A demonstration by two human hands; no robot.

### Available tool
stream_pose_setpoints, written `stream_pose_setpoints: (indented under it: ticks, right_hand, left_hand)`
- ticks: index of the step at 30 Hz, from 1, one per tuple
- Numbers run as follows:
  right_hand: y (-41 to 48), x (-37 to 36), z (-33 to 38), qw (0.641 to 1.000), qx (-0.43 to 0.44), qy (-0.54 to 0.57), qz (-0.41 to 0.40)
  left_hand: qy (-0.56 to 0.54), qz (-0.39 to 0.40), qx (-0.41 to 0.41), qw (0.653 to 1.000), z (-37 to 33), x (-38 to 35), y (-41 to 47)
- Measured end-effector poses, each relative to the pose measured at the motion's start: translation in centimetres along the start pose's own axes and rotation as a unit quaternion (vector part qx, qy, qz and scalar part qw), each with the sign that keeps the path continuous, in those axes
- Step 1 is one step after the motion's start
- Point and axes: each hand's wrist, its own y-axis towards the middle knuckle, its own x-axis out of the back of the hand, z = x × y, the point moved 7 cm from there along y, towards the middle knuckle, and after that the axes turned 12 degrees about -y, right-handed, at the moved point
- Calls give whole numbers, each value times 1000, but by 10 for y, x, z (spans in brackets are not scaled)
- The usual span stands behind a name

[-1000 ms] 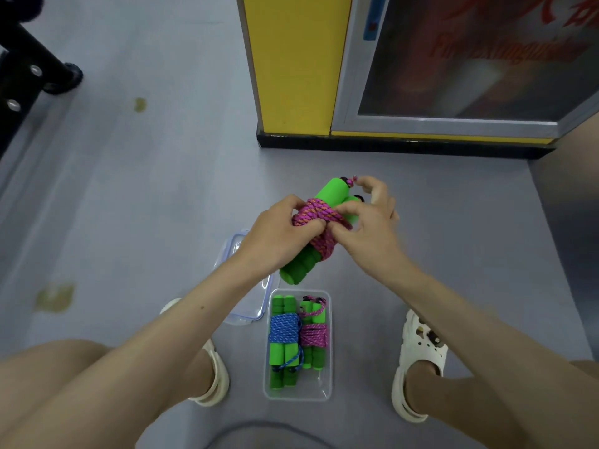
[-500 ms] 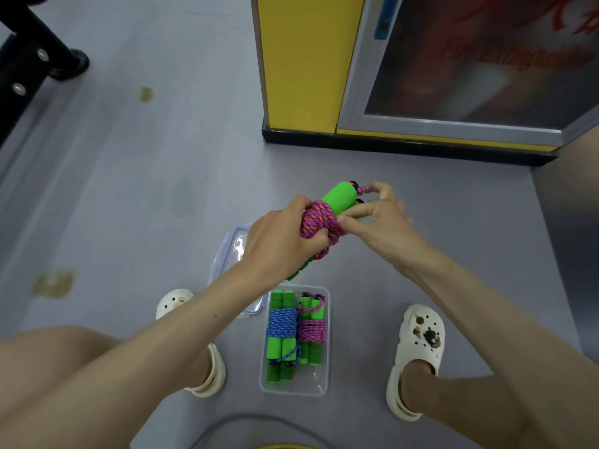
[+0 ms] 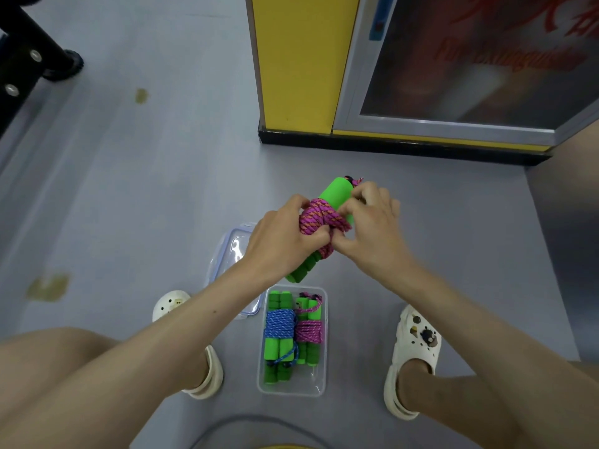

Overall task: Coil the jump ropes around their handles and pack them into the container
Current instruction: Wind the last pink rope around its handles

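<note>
Clear plastic rectangular container (image 3: 291,388) on the floor, nearer than both hands, between two white clogs (image 3: 415,345). Holds, side by side, green foam handles bound in blue cord (image 3: 280,322) and a second green pair bound in pink cord (image 3: 310,330). Under the left wrist, a clear lid with blue rim (image 3: 230,251). Above the container, left hand (image 3: 278,244) and right hand (image 3: 369,234) close together, fingers curled, clamped on a third pair of green handles (image 3: 337,192) wrapped in pink braided rope (image 3: 319,218). Beyond the hands, a yellow cabinet (image 3: 298,59).
</note>
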Motion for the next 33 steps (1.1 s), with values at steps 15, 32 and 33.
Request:
stream_pose_setpoints:
  ticks: [15, 32, 33]
  right_hand:
    - [-1, -5, 2, 999, 30, 17, 28]
    - [-2, -2, 4, 996, 63, -56, 22]
    - [-2, -1, 2, 997, 61, -38, 19]
  left_hand:
    - [-16, 100, -4, 995, 2, -20, -5]
    - [-46, 138, -17, 989, 1, -31, -6]
    - [-53, 139, -17, 989, 2, -29, -6]
